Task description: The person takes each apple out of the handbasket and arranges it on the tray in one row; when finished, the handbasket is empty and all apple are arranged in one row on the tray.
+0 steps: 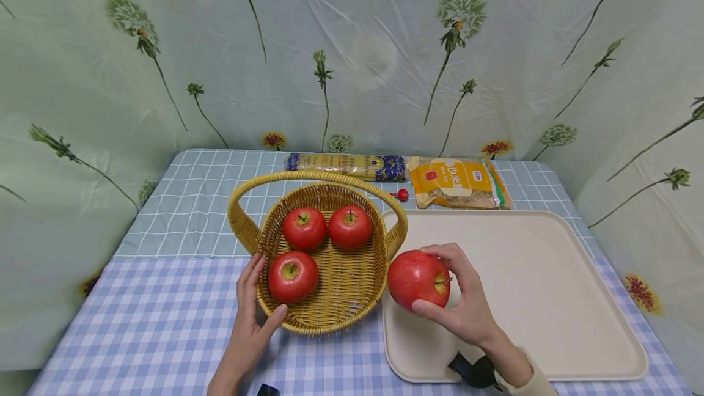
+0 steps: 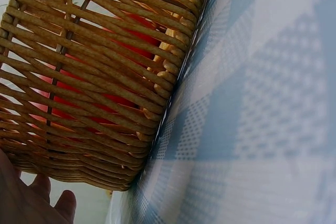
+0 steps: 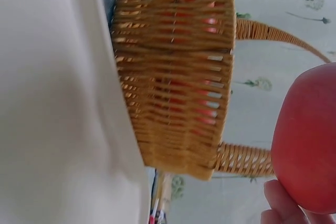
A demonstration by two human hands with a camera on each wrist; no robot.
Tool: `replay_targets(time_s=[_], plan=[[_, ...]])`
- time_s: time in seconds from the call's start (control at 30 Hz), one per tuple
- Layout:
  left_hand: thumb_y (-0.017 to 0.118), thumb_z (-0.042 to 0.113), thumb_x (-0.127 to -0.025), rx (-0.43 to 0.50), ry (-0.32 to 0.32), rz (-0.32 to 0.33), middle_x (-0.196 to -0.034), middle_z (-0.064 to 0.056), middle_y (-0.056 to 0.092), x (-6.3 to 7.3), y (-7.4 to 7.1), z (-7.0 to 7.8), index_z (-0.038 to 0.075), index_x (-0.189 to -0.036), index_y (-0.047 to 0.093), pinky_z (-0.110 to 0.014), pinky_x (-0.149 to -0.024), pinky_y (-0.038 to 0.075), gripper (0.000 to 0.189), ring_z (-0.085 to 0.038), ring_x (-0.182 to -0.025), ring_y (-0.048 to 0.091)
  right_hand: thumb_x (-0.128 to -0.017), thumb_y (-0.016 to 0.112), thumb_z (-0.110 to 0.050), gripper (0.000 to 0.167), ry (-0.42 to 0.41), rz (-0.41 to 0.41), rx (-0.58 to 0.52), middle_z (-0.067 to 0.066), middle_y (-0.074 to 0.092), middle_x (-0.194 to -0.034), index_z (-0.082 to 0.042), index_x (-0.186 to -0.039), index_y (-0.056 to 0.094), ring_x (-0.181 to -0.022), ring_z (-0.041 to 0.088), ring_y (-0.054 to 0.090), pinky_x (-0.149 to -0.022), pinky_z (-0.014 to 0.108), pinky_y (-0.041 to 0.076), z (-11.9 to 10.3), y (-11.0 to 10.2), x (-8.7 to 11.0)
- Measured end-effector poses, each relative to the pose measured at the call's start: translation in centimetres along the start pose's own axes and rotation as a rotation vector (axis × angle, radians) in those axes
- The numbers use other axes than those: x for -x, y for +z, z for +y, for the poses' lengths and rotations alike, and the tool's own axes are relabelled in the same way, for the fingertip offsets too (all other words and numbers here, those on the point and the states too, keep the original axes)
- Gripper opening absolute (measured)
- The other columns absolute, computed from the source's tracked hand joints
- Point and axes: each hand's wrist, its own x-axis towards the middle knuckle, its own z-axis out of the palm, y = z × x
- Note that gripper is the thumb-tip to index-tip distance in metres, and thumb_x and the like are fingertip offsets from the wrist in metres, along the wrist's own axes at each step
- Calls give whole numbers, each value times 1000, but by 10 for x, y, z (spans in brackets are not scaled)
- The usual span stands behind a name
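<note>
A woven basket [image 1: 346, 274] with an arched handle stands mid-table. Inside it lie three red apples: one at the back left [image 1: 304, 228], one at the back right [image 1: 350, 227] and one at the front left [image 1: 293, 276]. My left hand [image 1: 247, 316] rests on the basket's front-left rim, thumb and fingers spread along it. Between thumb and fingers, my right hand [image 1: 464, 304] holds another apple [image 1: 415, 280] beside the basket's right rim, above the left part of a beige tray [image 1: 528, 292]. The right wrist view shows this apple [image 3: 310, 140] raised beside the basket [image 3: 173, 77].
Behind the basket lie a long blue-and-yellow packet [image 1: 352, 167], an orange bag [image 1: 459, 182] and a small red item [image 1: 402, 195]. The basket's tall handle [image 1: 319, 176] arches over its back. A flower-printed curtain [image 1: 352, 54] hangs behind the table.
</note>
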Motion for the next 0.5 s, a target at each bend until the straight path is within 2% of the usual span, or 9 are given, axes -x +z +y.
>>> replay_targets(time_s=[0.23, 0.5], plan=[[64, 1, -83, -6, 11, 2, -155, -5, 7, 0, 0, -1, 8, -151, 20, -24, -105, 12, 82, -22, -140, 6, -62, 80, -6, 66, 46, 27, 45, 0, 55, -116, -11, -122, 54, -102, 17, 51, -75, 31, 50, 10, -7, 0], [65, 0, -81, 0, 21, 12, -155, -6, 9, 0, 0, 0, 8, -150, 21, -23, -105, 13, 82, -22, -140, 7, -64, 82, -12, 64, 88, 71, 165, -4, 55, -116, -16, -122, 56, -100, 13, 49, -73, 29, 49, 24, -9, -1]])
